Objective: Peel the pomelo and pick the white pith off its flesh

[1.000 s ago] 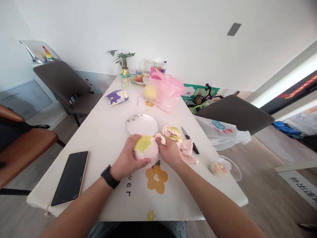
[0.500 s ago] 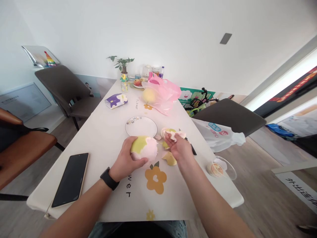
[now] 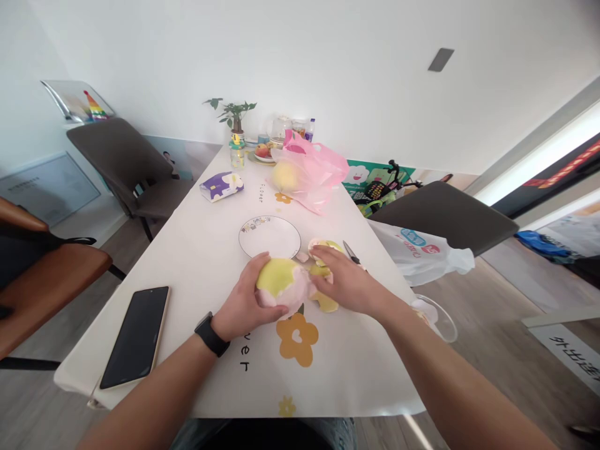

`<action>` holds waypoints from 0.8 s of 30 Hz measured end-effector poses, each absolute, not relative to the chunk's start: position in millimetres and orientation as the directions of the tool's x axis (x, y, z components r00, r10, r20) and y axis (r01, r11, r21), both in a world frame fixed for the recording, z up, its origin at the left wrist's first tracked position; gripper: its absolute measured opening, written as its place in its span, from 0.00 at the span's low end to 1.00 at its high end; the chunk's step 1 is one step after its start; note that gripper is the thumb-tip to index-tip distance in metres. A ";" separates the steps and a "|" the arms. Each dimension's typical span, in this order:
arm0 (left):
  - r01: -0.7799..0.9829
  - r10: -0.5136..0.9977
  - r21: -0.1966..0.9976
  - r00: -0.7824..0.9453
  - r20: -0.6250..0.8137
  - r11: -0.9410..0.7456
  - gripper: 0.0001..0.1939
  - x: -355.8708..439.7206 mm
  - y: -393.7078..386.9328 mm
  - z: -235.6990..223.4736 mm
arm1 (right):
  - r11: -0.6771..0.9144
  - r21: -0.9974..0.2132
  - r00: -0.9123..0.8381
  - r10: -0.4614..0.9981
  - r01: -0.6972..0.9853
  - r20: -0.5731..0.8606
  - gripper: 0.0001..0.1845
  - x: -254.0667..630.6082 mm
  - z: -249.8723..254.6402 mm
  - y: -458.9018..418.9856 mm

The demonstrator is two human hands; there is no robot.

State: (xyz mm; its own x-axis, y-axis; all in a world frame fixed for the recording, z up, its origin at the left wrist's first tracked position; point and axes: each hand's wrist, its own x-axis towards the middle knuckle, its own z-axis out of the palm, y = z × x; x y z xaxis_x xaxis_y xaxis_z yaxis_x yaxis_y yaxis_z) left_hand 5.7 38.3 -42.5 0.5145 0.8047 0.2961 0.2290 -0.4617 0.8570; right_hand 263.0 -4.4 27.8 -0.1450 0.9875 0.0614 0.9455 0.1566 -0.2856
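Note:
A partly peeled pomelo [image 3: 280,284], yellow-green skin above and pale pink-white pith on its right and lower side, is gripped by my left hand [image 3: 246,297] from the left. Close to its right side is my right hand [image 3: 344,281], fingers stretched apart with no piece visible in them; whether the fingertips touch the pith is unclear. Beneath and beside that hand lie pieces of peel [image 3: 327,304], some partly covered. A knife [image 3: 351,252] rests just past it. Behind the pomelo sits a white plate [image 3: 269,239] with a patterned rim.
A phone [image 3: 135,337] lies at the table's left. Farther back are a purple tissue pack [image 3: 222,186], a pink plastic bag [image 3: 319,172] around a yellow fruit, a jar [image 3: 237,156] and a potted plant [image 3: 237,119]. A clear container [image 3: 438,319] stands by the right edge.
My right hand has turned from palm up, with a torn white piece in it, to palm down and moved left to the pomelo. That piece is out of the hand. The pomelo shifted slightly right.

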 end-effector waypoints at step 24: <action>0.610 0.810 0.544 0.517 0.277 -0.576 0.32 78.4 34.2 -1.5 | 0.310 0.008 -0.291 0.900 0.951 -0.324 0.14 213.8 100.0 16.8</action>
State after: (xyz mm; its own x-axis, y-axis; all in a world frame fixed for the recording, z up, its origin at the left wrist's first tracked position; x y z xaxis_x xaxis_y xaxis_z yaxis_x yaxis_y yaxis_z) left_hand 78.4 34.2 -1.5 0.5172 0.8098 0.2771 0.6101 -0.5758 0.5442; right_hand 213.8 16.8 100.0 -0.2913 0.9001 -0.3241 0.9506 0.3105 0.0080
